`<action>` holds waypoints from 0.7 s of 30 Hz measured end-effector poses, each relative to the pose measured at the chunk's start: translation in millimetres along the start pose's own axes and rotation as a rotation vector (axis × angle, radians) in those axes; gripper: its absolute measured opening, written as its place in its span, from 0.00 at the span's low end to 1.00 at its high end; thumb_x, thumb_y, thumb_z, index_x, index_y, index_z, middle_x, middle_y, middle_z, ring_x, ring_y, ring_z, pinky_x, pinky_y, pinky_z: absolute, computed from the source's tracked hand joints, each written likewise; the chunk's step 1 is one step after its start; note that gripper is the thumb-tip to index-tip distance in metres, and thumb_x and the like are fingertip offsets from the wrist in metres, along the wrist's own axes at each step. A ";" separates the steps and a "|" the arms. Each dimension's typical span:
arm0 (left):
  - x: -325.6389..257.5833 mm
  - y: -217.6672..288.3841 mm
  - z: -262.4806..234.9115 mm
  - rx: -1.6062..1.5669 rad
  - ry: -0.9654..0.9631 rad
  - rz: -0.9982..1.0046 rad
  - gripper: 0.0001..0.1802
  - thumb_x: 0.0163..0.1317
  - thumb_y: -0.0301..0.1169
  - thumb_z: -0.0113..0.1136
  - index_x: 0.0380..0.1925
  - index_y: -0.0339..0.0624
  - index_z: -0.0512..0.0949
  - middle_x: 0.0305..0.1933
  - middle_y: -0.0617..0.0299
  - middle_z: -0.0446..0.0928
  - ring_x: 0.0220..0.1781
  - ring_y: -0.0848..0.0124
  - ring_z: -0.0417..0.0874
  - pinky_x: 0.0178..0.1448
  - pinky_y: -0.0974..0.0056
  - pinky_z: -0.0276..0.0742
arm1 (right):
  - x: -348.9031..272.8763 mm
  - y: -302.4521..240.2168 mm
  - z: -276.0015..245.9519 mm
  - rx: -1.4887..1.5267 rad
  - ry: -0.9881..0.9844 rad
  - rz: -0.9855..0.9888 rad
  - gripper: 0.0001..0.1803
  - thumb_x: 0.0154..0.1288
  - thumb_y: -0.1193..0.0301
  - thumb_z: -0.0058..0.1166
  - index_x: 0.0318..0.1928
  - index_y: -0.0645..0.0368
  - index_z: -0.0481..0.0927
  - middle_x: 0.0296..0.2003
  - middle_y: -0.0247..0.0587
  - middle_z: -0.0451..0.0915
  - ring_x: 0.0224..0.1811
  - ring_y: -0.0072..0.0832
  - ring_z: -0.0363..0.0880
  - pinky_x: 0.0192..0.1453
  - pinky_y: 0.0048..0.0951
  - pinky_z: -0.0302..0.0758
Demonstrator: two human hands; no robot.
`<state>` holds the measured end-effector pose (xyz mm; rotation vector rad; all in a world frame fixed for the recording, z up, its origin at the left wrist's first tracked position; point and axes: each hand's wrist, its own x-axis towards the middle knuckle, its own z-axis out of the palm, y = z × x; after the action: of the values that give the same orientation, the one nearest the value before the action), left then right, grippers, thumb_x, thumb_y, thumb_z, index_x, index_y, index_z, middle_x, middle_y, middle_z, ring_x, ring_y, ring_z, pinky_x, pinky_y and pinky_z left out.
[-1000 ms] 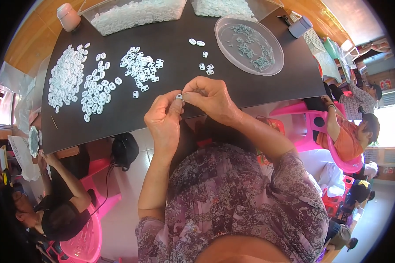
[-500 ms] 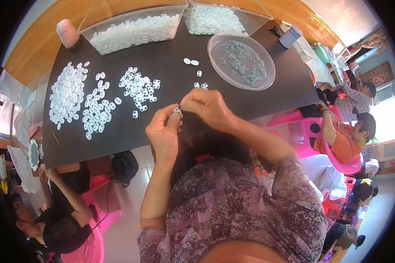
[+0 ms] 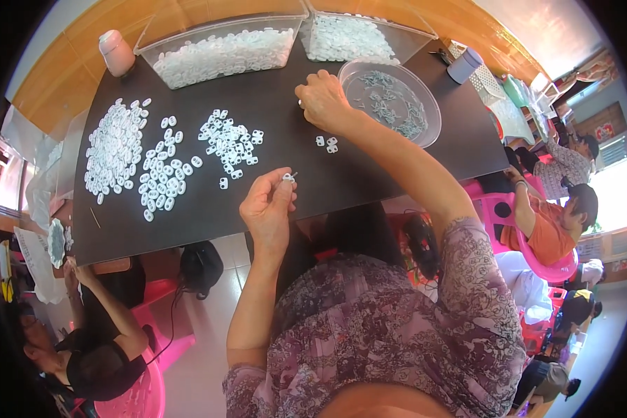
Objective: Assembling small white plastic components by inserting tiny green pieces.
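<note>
Small, rounded, plastic-looking white piece (image 3: 288, 179) in left hand (image 3: 267, 209)

You hold one small white plastic plate (image 3: 288, 178), thin grey pin (image 3: 295, 173) projecting toward two o'clock; beyond, at twelve o'clock, one white oval piece (image 3: 300, 102) shows, mostly covered.

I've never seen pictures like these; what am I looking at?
There's no machine here, just a person wearing a wide fisheye camera on the head, looking down, so straight edges curve. On the dark table lie loose white ovals, smaller white pieces with dark spots, and a clear round tray of thin grey-green bits; two clear bins holding white parts stand behind. The bare left hand pinches a tiny white piece. The right hand is beside the tray; whether it grips anything is unclear.
</note>
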<state>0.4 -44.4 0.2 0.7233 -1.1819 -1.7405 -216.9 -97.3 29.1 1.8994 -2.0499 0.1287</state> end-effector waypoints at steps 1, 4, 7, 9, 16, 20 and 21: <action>-0.2 0.8 0.5 0.022 0.002 0.022 0.09 0.59 0.22 0.57 0.40 0.30 0.78 0.30 0.62 0.77 0.26 0.80 0.73 0.28 0.77 0.70 | 0.3 -0.5 1.3 0.003 0.011 -0.016 0.04 0.51 0.72 0.56 0.29 0.59 0.78 0.31 0.46 0.76 0.39 0.42 0.71 0.44 0.40 0.70; -0.4 0.4 -0.6 0.038 0.000 0.040 0.10 0.60 0.23 0.57 0.40 0.29 0.77 0.30 0.61 0.77 0.25 0.80 0.73 0.28 0.77 0.69 | -0.3 -1.3 0.4 0.035 0.024 -0.054 0.04 0.52 0.74 0.53 0.30 0.60 0.76 0.29 0.46 0.76 0.37 0.42 0.73 0.43 0.41 0.71; -1.1 0.3 -2.7 0.035 -0.004 0.028 0.09 0.59 0.22 0.56 0.40 0.30 0.78 0.30 0.62 0.77 0.26 0.80 0.74 0.28 0.77 0.70 | -8.0 -6.9 -7.0 0.189 0.057 -0.086 0.04 0.53 0.74 0.54 0.29 0.60 0.74 0.27 0.45 0.76 0.34 0.41 0.74 0.42 0.42 0.70; -1.4 -0.3 -3.7 0.037 -0.003 0.014 0.09 0.59 0.22 0.56 0.39 0.32 0.78 0.31 0.63 0.77 0.28 0.81 0.75 0.28 0.77 0.70 | -21.1 -19.3 -28.8 0.373 0.056 -0.077 0.04 0.53 0.74 0.54 0.29 0.61 0.74 0.27 0.45 0.76 0.34 0.41 0.74 0.41 0.40 0.70; 0.6 8.3 -4.2 -0.108 -0.010 -0.038 0.09 0.60 0.22 0.56 0.40 0.30 0.77 0.31 0.60 0.77 0.28 0.78 0.74 0.31 0.75 0.70 | -70.8 -38.4 -56.9 0.923 -0.045 -0.019 0.06 0.54 0.76 0.55 0.33 0.63 0.78 0.28 0.42 0.76 0.32 0.31 0.75 0.38 0.30 0.71; -0.5 11.1 2.8 -0.136 0.035 -0.027 0.07 0.61 0.22 0.55 0.38 0.30 0.76 0.31 0.59 0.77 0.28 0.77 0.75 0.30 0.74 0.70 | -84.2 -43.7 -64.7 1.057 -0.100 0.021 0.07 0.55 0.76 0.55 0.35 0.63 0.78 0.28 0.40 0.76 0.32 0.28 0.75 0.39 0.28 0.72; -0.7 11.2 4.1 -0.131 0.034 0.000 0.07 0.61 0.22 0.55 0.37 0.30 0.77 0.31 0.58 0.78 0.27 0.75 0.76 0.29 0.73 0.71 | -85.6 -46.4 -68.1 1.049 -0.117 0.038 0.07 0.55 0.76 0.55 0.36 0.63 0.78 0.29 0.40 0.76 0.32 0.27 0.75 0.39 0.27 0.72</action>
<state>1.1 -43.8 12.1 0.6718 -1.0345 -1.7802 -154.7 -0.6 58.9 2.4155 -2.3021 1.3555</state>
